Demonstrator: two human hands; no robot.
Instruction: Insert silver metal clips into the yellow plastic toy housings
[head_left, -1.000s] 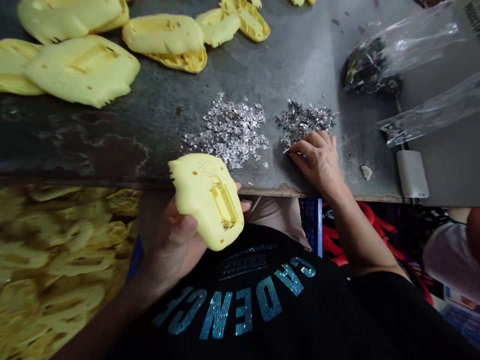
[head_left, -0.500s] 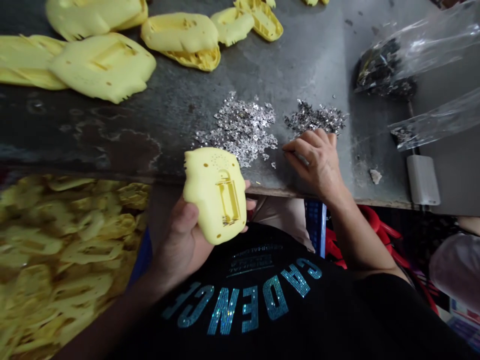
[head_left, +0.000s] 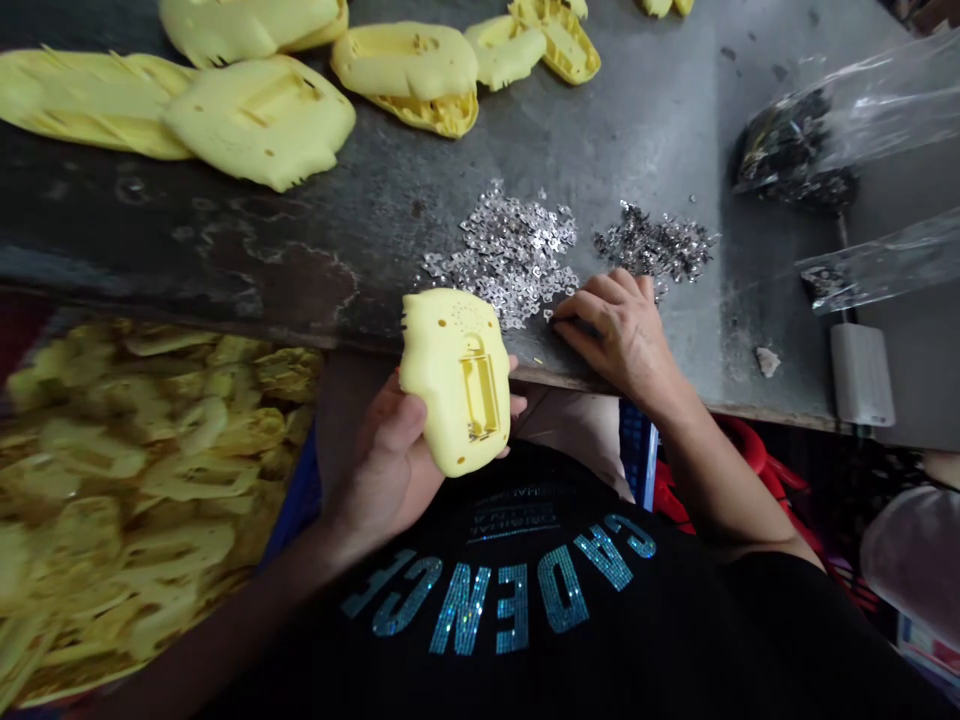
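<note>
A yellow plastic housing [head_left: 446, 390] with a rectangular battery compartment and small screw holes rests in my left hand [head_left: 397, 445], whose fingers curl round it from behind. The compartment faces up toward me. My right hand [head_left: 626, 330] is at the table's near edge with thumb and forefinger pinched together beside a loose metal piece. Whatever lies between those fingertips is too small to make out. Left of the right hand spreads a pile of flat silvery metal pieces [head_left: 517, 245]. Just beyond it lies a second pile of darker small metal parts [head_left: 656, 243].
More yellow housings [head_left: 262, 120] lie along the far left of the grey metal table [head_left: 390, 200]. Below, at left, a large bin holds many yellow shells [head_left: 142, 480]. Clear bags of metal parts [head_left: 795, 140] and a white box-shaped device [head_left: 861, 375] are at right.
My right hand has shifted left and closer, from the dark pile toward the silvery pile. The left hand still holds the housing. The whole view has shifted slightly.
</note>
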